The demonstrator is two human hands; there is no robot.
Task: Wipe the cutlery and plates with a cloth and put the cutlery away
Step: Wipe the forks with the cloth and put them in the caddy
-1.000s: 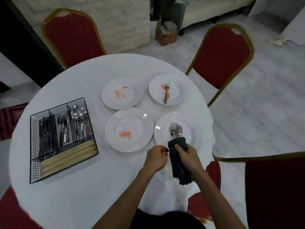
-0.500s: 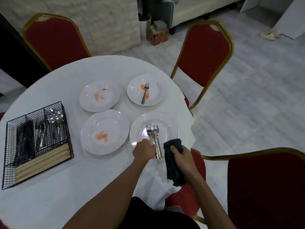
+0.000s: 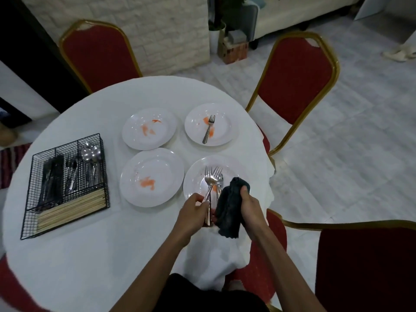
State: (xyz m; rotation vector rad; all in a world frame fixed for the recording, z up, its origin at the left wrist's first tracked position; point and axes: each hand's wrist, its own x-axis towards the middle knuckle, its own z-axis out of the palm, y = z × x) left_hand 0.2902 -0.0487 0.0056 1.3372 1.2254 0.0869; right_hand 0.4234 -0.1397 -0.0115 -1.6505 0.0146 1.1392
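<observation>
Wiping is under way. Left hand [image 3: 193, 212] fingers clamp a bundle of forks and a spoon [image 3: 212, 180] over the second plate [image 3: 194, 179] right of the wire basket [image 3: 28, 199]. Right hand [image 3: 249, 206] fingers grip a dark cloth [image 3: 229, 206] beside them. Next, probably rub them, then carry them to the basket, which holds spoons, forks, dark cutlery and chopsticks.

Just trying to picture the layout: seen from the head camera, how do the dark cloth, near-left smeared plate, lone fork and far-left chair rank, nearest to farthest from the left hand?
From the left hand, gripping cutlery:
1. dark cloth, just right, in the right hand.
2. near-left smeared plate, to its left.
3. lone fork, on the far-right plate.
4. far-left chair, beyond the table.
</observation>
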